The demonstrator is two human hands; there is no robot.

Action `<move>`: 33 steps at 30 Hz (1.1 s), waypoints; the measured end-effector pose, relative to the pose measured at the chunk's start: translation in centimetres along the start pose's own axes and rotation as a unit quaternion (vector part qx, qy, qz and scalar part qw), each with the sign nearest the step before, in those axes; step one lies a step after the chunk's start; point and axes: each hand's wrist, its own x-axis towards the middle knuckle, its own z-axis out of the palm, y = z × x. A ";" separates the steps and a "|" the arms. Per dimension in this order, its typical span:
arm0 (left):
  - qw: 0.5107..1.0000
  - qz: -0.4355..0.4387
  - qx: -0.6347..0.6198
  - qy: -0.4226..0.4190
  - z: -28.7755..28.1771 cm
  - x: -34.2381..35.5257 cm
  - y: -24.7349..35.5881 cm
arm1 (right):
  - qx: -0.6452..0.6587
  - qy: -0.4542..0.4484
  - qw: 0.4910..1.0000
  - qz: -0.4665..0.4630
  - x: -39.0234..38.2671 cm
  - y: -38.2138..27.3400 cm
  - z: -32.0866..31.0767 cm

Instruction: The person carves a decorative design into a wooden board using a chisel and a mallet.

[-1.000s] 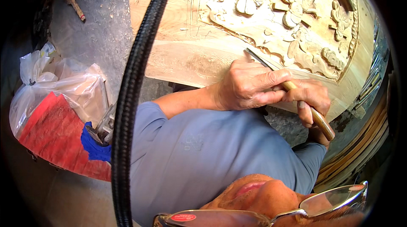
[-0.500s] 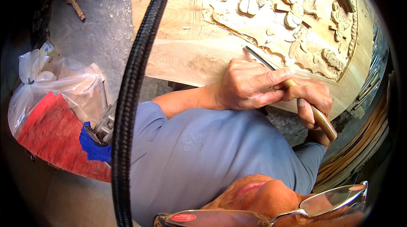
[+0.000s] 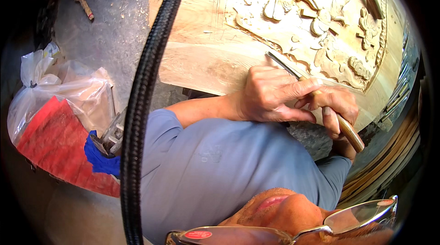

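Observation:
A carved wooden panel (image 3: 192,57) with raised figures spans the upper right. My left hand (image 3: 270,94) is closed on the front of a chisel (image 3: 348,133), index finger lying across its shaft and thumb standing out below. The metal blade points up-left, its tip at the carving's lower border. My right hand (image 3: 337,107) grips the wooden handle just behind, its butt sticking out below the fingers. Both hands are over the panel's near edge.
A short wooden tool (image 3: 84,4) lies on the grey surface (image 3: 110,25). At left are a plastic bag (image 3: 55,84), red sheet (image 3: 59,144), blue cloth (image 3: 101,158) and metal tool (image 3: 112,137). Chisels (image 3: 398,94) and wooden strips (image 3: 385,162) line the right. A black hose (image 3: 142,107) crosses the view.
The panel appears slightly right of where it was. The chisel tip and both hands have shifted a little, and my left thumb has dropped away from the shaft.

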 end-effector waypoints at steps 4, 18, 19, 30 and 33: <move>0.999 -0.026 -0.006 0.025 0.7 -0.4 0.0 | -0.043 0.000 0.998 -0.034 0.1 0.3 0.0; 0.997 -0.067 -0.028 0.042 0.2 0.3 0.5 | -0.032 0.013 0.997 -0.062 -0.5 1.8 0.8; 0.997 -0.066 -0.026 0.039 0.2 0.3 0.5 | -0.026 0.015 0.997 -0.065 -0.4 1.9 0.8; 0.988 -0.124 -0.054 0.074 0.1 -0.3 0.8 | 0.012 -0.031 0.999 -0.030 1.5 2.9 0.3; 0.996 -0.050 -0.022 0.071 0.5 -0.4 0.0 | 0.003 -0.019 0.997 -0.068 0.6 2.8 -0.1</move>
